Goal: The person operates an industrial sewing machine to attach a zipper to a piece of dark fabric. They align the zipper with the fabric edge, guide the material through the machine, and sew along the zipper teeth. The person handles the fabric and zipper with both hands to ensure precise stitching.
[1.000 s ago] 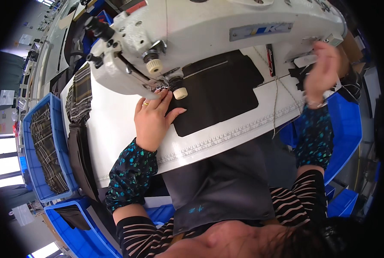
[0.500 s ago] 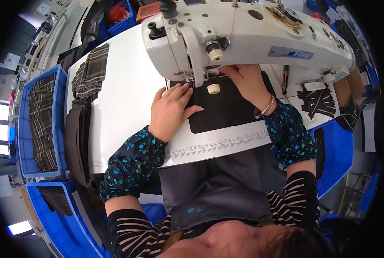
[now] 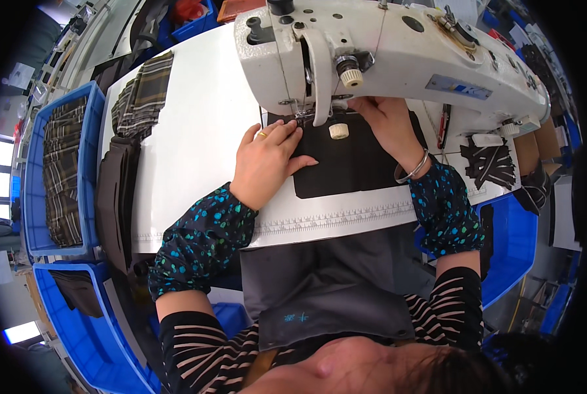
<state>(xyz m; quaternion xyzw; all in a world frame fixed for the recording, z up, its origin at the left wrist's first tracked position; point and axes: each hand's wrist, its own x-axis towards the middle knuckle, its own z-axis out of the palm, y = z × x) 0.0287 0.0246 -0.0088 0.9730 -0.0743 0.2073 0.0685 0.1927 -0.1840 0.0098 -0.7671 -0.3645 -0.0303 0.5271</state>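
A dark, flat fabric piece [image 3: 346, 164] lies under the needle area of a white sewing machine [image 3: 398, 59]. My left hand [image 3: 265, 161] rests flat on the fabric's left edge, its fingers apart and their tips close to the presser foot [image 3: 301, 120]. A ring is on one of its fingers. My right hand [image 3: 393, 128] is on the far right part of the fabric, reaching in under the machine's arm. Its thumb shows, but most of its fingers are hidden there, so its grip cannot be made out.
Plaid cloth pieces [image 3: 142, 92] and folded dark pieces [image 3: 117, 197] lie along the table's left side. Blue bins [image 3: 95, 164] stand beyond it. A red-and-black cutter [image 3: 444, 125] and a heap of striped scraps [image 3: 487, 163] sit right of the fabric. A ruler strip [image 3: 333, 218] follows the front edge.
The whole view has shifted slightly, with the machine appearing farther right and higher. Both hands keep nearly the same places on the fabric.
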